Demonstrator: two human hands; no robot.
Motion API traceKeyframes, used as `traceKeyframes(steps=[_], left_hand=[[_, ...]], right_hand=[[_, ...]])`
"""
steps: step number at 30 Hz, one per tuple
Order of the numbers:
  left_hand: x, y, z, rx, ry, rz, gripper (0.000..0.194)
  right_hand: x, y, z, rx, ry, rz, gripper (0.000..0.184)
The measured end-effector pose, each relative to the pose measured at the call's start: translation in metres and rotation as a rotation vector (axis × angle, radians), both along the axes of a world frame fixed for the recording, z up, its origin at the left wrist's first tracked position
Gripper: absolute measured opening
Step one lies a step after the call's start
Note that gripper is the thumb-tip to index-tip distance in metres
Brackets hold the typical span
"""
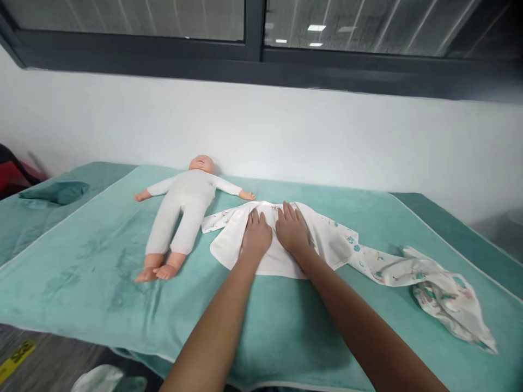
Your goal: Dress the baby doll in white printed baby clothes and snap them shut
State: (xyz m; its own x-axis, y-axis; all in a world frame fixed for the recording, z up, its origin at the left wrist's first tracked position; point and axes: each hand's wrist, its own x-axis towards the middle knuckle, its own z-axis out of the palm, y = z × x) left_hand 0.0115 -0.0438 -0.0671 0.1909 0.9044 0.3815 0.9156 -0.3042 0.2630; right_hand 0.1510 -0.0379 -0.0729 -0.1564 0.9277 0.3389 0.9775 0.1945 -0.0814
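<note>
Fingers (286, 211) of left hand (257, 237) and right hand (291, 231) lie flat, unclenched, on a white shirt (276, 263) beside the doll (192, 190).

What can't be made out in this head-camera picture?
In the head view:
Neck label on the white baby top: too small to read.
Cloth beneath the left grip and right grip: covered by them.
Crumpled patterned garment: its own folds hide its full shape.
Yellow marking: lettering blurred, strip cut by the left edge.
Pale object, lower left: cut by the bottom edge.
</note>
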Motion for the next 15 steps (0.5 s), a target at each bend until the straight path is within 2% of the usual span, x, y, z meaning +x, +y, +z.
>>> traceKeyframes(steps=[6, 11, 15], left_hand=[[-0.007, -0.038, -0.001, -0.045, 0.031, -0.050, 0.053], [-0.018, -0.065, 0.002, -0.066, -0.060, 0.145, 0.049], [-0.025, -0.080, 0.001, -0.057, -0.086, 0.178, 0.047]], right_hand=[[-0.003, -0.024, -0.006, -0.128, -0.013, 0.004, 0.060], [0.001, -0.042, -0.004, -0.161, -0.003, -0.035, 0.065], [0.000, -0.063, -0.002, -0.176, 0.015, -0.066, 0.066]])
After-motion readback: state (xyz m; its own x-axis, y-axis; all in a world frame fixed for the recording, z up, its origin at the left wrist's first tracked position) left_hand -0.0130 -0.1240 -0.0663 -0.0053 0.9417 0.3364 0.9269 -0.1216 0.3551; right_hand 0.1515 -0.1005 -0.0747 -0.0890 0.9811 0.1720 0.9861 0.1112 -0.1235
